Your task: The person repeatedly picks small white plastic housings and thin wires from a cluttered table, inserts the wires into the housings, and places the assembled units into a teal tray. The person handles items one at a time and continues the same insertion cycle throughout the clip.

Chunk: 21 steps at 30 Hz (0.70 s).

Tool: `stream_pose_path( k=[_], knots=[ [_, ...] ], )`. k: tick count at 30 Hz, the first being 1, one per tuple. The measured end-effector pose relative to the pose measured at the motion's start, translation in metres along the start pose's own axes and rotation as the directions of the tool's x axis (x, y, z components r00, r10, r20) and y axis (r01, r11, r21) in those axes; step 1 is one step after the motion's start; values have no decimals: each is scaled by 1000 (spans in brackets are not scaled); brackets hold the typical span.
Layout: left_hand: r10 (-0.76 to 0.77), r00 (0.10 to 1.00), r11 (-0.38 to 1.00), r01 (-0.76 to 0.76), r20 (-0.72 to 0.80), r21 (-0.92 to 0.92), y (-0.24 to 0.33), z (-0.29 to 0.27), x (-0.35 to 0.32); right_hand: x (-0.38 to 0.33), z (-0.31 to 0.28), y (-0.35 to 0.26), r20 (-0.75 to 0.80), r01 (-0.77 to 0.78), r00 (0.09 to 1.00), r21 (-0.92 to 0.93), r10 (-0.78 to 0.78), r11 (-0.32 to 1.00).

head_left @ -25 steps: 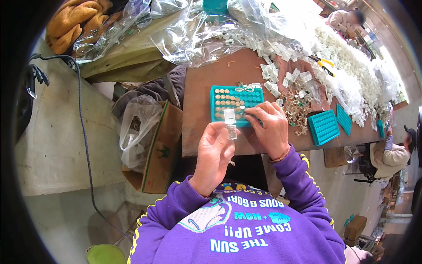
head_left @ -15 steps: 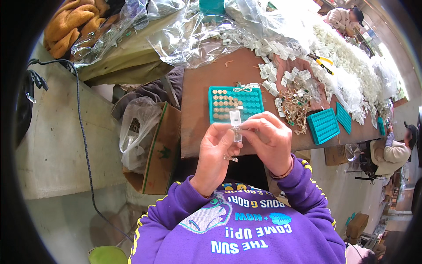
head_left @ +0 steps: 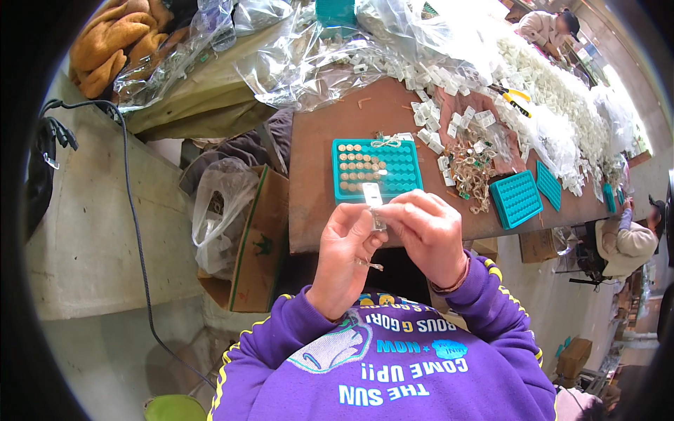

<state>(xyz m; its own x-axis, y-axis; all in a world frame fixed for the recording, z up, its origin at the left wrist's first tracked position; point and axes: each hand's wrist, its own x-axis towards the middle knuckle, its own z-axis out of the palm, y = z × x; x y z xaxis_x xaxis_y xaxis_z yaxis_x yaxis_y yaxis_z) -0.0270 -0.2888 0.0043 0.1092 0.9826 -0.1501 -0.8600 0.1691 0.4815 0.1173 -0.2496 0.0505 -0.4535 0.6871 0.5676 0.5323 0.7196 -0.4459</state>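
My left hand [head_left: 342,256] and my right hand [head_left: 430,231] meet just in front of the table's near edge. Between their thumbs and fingertips they pinch a small white, partly clear plastic case [head_left: 371,192], held upright. A short pale wire end [head_left: 369,264] sticks out below the left fingers; where it leads is hidden. Just beyond the case lies a teal tray [head_left: 411,184] with rows of pockets. Round tan discs [head_left: 362,166] fill many pockets on its left side. A bundle of white wire [head_left: 386,141] rests over the tray's far edge.
A heap of white plastic cases [head_left: 540,91] covers the table's far right, with yellow-handled pliers [head_left: 517,102] on it. Coiled wires [head_left: 472,168] and another teal tray [head_left: 516,200] lie to the right. A cardboard box [head_left: 260,238] stands left. Two people work at right.
Both hands and the plastic case have shifted slightly nearer to me and a little left. The fingers still pinch the case.
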Motion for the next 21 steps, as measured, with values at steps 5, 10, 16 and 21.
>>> stream_pose_path(
  k=[5, 10, 16, 21],
  knots=[
    [28, 999, 999, -26, 45, -33, 2, 5, -3, -10, 8, 1, -91, 65, 994, 70, -59, 995],
    [-44, 987, 997, 52, 154, -53, 7, 6, -1, -8, 9, -5, -212, -83, 960, 410, 183, 908],
    [-179, 972, 983, 183, 154, -11, 4, 10, -1, 5, -19, 15, 421, -619, 760, 701, 495, 355],
    [-198, 963, 972, 217, 183, -88, 1, 9, 3, -8, 1, 4, -248, -103, 959, 150, 139, 983]
  ],
)
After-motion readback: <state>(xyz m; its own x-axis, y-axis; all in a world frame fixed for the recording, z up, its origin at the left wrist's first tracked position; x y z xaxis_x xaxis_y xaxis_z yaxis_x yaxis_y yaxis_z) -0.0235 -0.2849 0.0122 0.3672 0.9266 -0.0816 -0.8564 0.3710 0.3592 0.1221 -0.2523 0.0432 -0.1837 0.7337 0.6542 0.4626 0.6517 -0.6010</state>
